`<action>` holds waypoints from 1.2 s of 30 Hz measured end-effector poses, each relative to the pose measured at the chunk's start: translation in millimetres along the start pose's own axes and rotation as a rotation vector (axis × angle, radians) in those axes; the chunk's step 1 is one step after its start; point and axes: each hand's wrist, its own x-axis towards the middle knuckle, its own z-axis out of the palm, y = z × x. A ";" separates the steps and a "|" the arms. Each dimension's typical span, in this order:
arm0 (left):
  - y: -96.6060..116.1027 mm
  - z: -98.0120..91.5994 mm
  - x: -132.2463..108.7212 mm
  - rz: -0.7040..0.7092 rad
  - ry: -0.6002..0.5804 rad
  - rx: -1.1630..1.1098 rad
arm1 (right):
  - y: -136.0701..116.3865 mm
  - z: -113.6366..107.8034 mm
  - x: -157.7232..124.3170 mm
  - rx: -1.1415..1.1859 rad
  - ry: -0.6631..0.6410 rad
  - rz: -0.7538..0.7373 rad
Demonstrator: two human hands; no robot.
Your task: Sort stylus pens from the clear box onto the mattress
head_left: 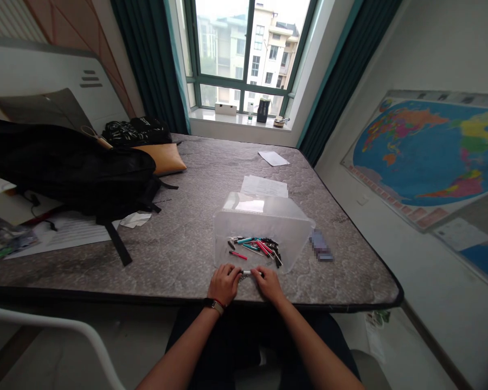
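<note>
Between the fingertips of my left hand [223,284] and my right hand [269,283] is a small white pen [247,272] with dark ends, held level near the mattress's front edge. Both hands are closed, each pinching one end of it. Right behind them a clear plastic box [223,225] lies with its open side towards me. Inside it, several black, red and teal pens and thin refills [264,246] lie in a loose pile. A red pen piece [238,255] sits apart at the front of the box. Small dark bits under my fingers are too small to name.
The box rests on a grey patterned mattress [195,216]. Papers [264,186] lie behind it, and a blurred-out item [321,246] is at its right. On the left are a black backpack [69,168] and a tan cushion [162,158]. A white chair rail [65,320] curves at lower left.
</note>
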 end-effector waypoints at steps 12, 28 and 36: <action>-5.5 11.4 0.3 -0.004 0.062 0.024 | 23.2 0.8 9.4 0.455 -0.068 0.137; -6.5 14.8 1.0 0.044 0.089 0.105 | 28.6 -6.8 12.0 0.617 -0.124 0.060; -7.4 16.2 0.7 0.079 0.047 0.066 | 27.1 -4.5 10.3 0.521 -0.081 0.092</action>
